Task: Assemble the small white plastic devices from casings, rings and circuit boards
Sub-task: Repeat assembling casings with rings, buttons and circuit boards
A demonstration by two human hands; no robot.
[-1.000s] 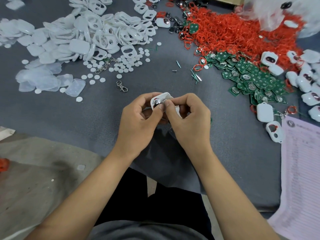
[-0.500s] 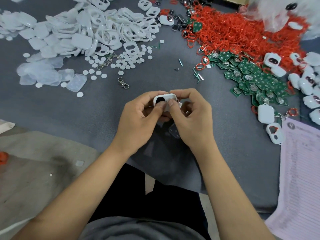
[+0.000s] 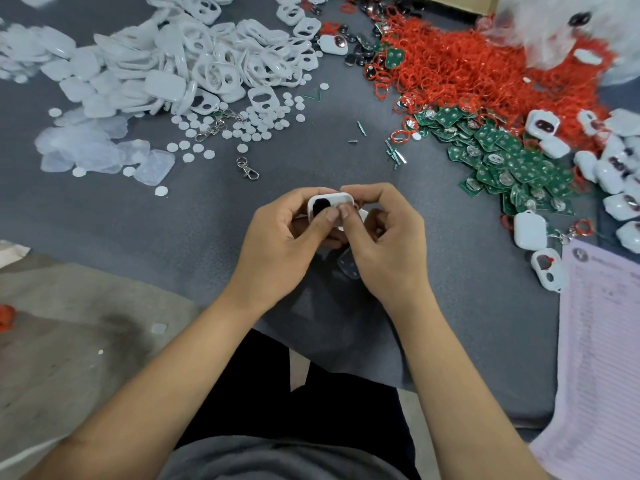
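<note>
Casing (image 3: 330, 201) turned, dark window up | both hands pinch it (thumbs together) | sheet (image 3: 602, 341) text unreadable

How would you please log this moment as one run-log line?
step: pressing casing together | left hand: grips white casing | right hand: pinches same casing | green circuit boards: piled right

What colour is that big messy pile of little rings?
Bright red: the heaped pile of thin plastic rings, seen best in the head view.
</note>
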